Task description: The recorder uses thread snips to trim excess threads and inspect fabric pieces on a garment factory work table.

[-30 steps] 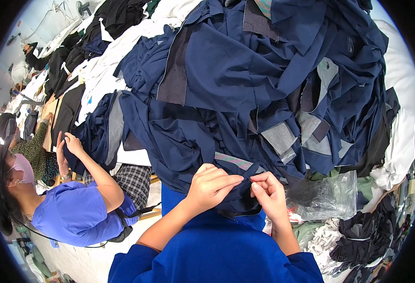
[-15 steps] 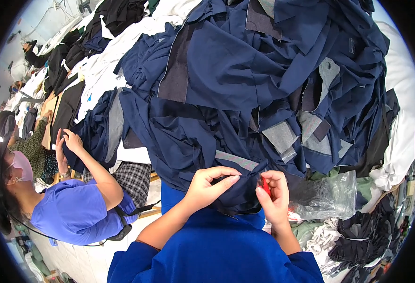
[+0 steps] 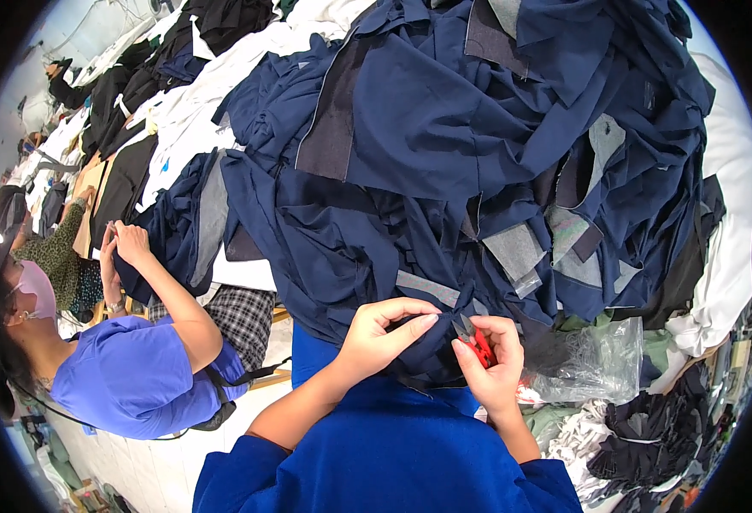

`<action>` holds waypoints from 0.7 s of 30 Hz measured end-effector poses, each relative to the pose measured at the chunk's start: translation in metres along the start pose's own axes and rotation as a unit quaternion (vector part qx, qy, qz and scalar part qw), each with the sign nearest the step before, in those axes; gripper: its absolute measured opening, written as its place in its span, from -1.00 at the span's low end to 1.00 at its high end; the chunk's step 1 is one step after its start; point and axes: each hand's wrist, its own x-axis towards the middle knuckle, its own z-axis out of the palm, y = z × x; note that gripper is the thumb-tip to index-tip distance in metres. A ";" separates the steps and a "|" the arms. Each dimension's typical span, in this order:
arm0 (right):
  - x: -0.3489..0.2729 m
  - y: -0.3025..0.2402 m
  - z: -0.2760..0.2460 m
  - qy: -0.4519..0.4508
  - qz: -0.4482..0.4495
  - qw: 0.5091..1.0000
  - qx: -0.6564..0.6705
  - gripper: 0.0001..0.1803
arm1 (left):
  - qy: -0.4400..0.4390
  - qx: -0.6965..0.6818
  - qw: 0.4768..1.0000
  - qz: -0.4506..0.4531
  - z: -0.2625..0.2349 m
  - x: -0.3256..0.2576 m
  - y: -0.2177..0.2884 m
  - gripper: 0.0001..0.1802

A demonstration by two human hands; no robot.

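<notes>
Right hand (image 3: 494, 363) shifted, gripping red snips (image 3: 477, 342), left hand (image 3: 382, 338) pinching navy garment (image 3: 431, 346) beside

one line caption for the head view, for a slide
Left hand pinches navy fabric while right hand holds red thread snips.

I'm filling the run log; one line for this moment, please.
left hand: pinching navy garment | right hand: holding red snips at fabric

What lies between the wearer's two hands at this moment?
In the head view, a fold of navy garment fills the gap between the left hand and the right hand, which holds a small red thread snip with its blades toward the fold.
</notes>
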 end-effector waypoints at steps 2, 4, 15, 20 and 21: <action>0.000 0.001 0.001 -0.001 -0.001 1.000 0.003 -0.63 | 0.000 0.001 1.000 0.005 -0.001 0.001 -0.001 -0.82; 0.000 0.002 0.002 0.000 -0.001 1.000 0.006 -0.63 | 0.002 -0.006 1.000 0.002 -0.001 0.000 -0.001 -0.82; 0.002 0.004 0.008 0.031 -0.043 0.999 -0.007 -0.64 | 0.007 0.001 1.000 0.006 -0.001 -0.002 -0.002 -0.82; 0.001 0.004 0.006 0.026 -0.036 0.999 -0.010 -0.64 | 0.008 -0.003 1.000 0.004 -0.001 -0.002 -0.005 -0.82; 0.000 0.005 0.005 0.024 -0.033 0.999 -0.018 -0.64 | 0.008 -0.003 1.000 0.004 -0.001 -0.002 -0.005 -0.82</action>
